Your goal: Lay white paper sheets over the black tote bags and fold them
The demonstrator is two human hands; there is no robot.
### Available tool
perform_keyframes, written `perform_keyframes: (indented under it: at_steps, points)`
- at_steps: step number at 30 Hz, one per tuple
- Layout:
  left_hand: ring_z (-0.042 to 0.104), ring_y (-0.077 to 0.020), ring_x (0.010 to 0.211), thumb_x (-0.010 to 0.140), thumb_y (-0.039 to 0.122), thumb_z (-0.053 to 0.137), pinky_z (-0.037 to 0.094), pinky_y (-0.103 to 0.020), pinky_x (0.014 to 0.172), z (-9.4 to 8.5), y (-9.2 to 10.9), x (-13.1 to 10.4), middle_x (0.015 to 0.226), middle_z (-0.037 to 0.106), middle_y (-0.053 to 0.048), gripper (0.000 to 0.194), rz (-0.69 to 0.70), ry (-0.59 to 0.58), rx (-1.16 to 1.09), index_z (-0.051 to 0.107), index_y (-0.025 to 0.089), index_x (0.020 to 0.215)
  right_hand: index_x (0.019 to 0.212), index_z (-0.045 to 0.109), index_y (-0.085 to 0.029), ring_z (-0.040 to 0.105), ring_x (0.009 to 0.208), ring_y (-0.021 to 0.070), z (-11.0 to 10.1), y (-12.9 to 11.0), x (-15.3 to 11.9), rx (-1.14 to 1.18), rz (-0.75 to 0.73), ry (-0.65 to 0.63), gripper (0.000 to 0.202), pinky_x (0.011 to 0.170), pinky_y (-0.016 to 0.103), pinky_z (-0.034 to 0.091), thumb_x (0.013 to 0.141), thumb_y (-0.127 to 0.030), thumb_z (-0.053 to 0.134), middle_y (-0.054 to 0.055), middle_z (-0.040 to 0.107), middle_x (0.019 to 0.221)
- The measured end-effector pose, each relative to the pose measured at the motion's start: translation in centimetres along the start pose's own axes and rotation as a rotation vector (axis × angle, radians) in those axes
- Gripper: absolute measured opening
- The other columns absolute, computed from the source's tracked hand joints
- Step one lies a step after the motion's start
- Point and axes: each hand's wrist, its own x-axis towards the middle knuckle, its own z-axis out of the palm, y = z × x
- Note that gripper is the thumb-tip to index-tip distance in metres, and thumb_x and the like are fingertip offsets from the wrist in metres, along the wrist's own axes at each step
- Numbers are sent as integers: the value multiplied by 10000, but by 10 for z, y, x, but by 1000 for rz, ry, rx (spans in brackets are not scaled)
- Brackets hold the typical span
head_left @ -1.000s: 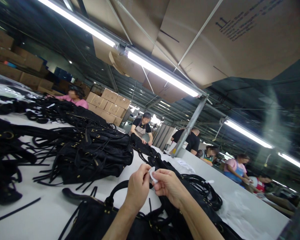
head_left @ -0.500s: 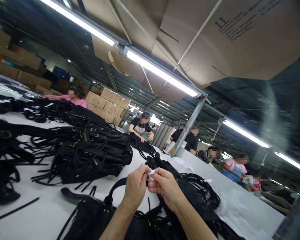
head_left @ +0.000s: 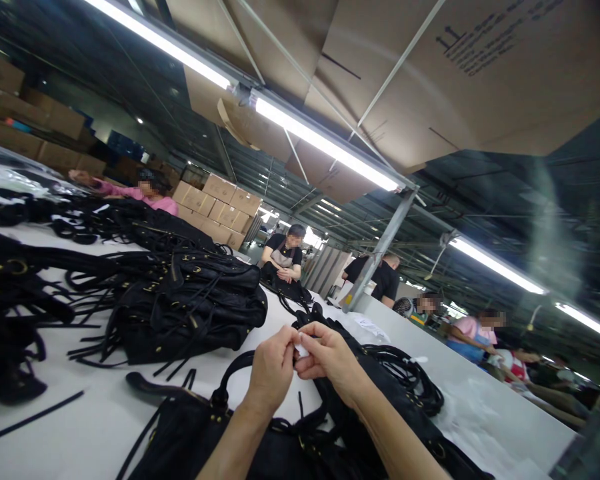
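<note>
My left hand (head_left: pixel 271 369) and my right hand (head_left: pixel 328 357) meet above a black leather handbag (head_left: pixel 240 437) that lies in front of me on the white table (head_left: pixel 80 427). Both pinch a small white piece of paper (head_left: pixel 301 349) between fingertips; only a sliver of it shows. The bag's curved handle (head_left: pixel 230 377) arches just below my left hand. Gold studs dot the bag.
A heap of black handbags (head_left: pixel 190 307) with straps lies to the left, more bags (head_left: pixel 10 307) at the far left. Coiled black straps (head_left: pixel 405 380) sit right of my hands. Several people work along the table. Cardboard boxes (head_left: pixel 220 207) stack behind.
My hands have closed together around the white paper, so less of it shows. The person in black at the table's far end has drawn both arms in.
</note>
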Motion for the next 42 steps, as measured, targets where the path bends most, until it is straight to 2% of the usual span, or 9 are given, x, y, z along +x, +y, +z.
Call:
perform_keyframes:
  at_steps: [4,7,14,23,28,32,35,37,42]
  points:
    - [524,-166,622,844,129,354,322,-269,609,1,0,-1,685,549,11,170,21,-15,40,485,224,789,697,587,-208,521,573,144,-7,2,8,-447,-351,154,227,557,276,421,772,-421,562,-17,542,621]
    - [518,-165,614,832,97,348,316,-272,606,1,0,-1,679,546,14,197,38,-49,67,495,225,796,659,583,-216,546,706,171,-11,0,16,-553,-562,331,183,668,298,417,775,-348,534,6,584,708]
    - [587,-187,710,926,157,333,361,-284,644,5,-11,-3,765,635,-17,235,88,-115,121,549,218,853,760,521,-231,548,445,146,-10,9,28,-166,-339,330,274,490,270,446,810,-500,535,-37,599,538]
    - [584,-204,747,920,97,342,431,-338,742,12,-37,-10,772,642,-35,290,141,-135,216,615,192,894,763,526,-218,710,727,198,-12,20,32,76,-433,415,372,730,349,596,772,-570,647,-22,640,669]
    - [437,-289,1236,896,68,383,301,-510,1057,2,-38,-5,1311,539,-112,470,146,-40,270,584,256,1276,840,565,-216,666,978,222,-34,0,51,-56,-659,496,272,888,393,542,833,-487,588,43,662,915]
    - [539,-247,1097,900,70,386,407,-425,988,-12,-55,-4,1116,611,-118,342,-134,-106,214,654,171,1087,919,595,-209,580,1042,212,-32,-6,48,-431,-804,504,137,841,342,507,845,-295,519,98,615,1104]
    - [631,-169,697,807,25,522,514,-297,700,-17,-85,-17,703,639,-12,211,-314,-351,169,655,170,731,858,635,-222,601,764,159,-9,29,36,-601,-567,56,125,728,278,468,826,-218,514,8,657,793]
    - [542,-114,459,806,56,610,469,-239,509,-16,-108,-29,515,545,56,204,-471,-484,152,606,159,631,764,662,-221,597,695,147,10,66,33,-657,-312,-188,111,695,256,438,760,-174,561,-28,645,676]
    - [458,-63,405,976,299,556,410,-193,433,-11,-144,-46,548,516,86,255,-690,-419,115,596,137,783,630,631,-185,646,767,216,38,151,57,-660,36,-48,80,725,295,439,632,-112,598,13,650,641]
